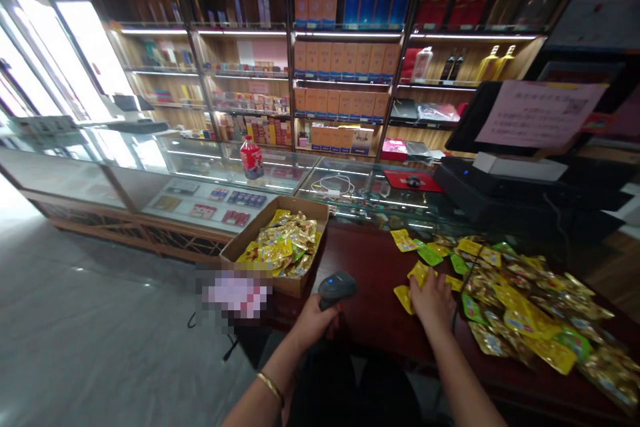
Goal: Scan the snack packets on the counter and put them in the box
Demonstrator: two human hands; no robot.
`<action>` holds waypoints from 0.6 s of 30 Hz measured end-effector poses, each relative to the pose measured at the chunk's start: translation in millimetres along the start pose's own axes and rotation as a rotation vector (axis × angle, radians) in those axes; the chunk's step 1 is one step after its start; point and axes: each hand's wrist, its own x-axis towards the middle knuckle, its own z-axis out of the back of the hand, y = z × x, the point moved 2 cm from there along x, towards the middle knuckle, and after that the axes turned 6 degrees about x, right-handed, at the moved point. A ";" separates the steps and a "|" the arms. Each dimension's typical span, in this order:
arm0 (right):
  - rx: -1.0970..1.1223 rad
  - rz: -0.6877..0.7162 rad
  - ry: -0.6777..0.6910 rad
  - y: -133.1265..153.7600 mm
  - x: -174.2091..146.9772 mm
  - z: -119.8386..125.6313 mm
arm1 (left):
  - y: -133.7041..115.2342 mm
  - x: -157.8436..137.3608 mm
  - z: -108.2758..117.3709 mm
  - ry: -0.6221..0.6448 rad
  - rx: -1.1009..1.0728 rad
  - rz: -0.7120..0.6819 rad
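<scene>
A dark handheld barcode scanner (338,287) with a small blue light is in my left hand (314,321), fingers wrapped round its handle. My right hand (434,299) reaches down to the dark red table, its fingers curled over a yellow snack packet (419,272). Another yellow packet (404,299) lies just beside it. Right of that hand spreads a loose pile of gold, yellow and green snack packets (520,300). On the left stands an open cardboard box (290,285), with more gold and yellow packets (285,243) inside.
Behind the table runs a glass display counter (280,190) carrying a red bottle (251,159), a white cable (334,184) and a mouse (414,181) on a red mat. A monitor (465,127) with a paper sheet stands at right. Stocked shelves (345,83) line the wall.
</scene>
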 end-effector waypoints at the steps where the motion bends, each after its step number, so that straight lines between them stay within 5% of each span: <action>1: -0.003 -0.029 -0.027 -1.7 0.5 0.7 | -1.8 -0.2 0.1 0.003 0.004 -0.005; 8: 0.200 0.189 -0.111 6.9 -13.6 -3.6 | -3.7 0.2 0.8 0.022 -0.003 -0.010; 12: 0.202 0.152 -0.097 11.2 3.0 6.8 | -3.3 -0.4 1.5 0.029 -0.014 -0.009; 18: -0.050 0.131 0.229 32.9 53.1 19.2 | -2.6 -0.2 2.3 0.018 -0.018 0.003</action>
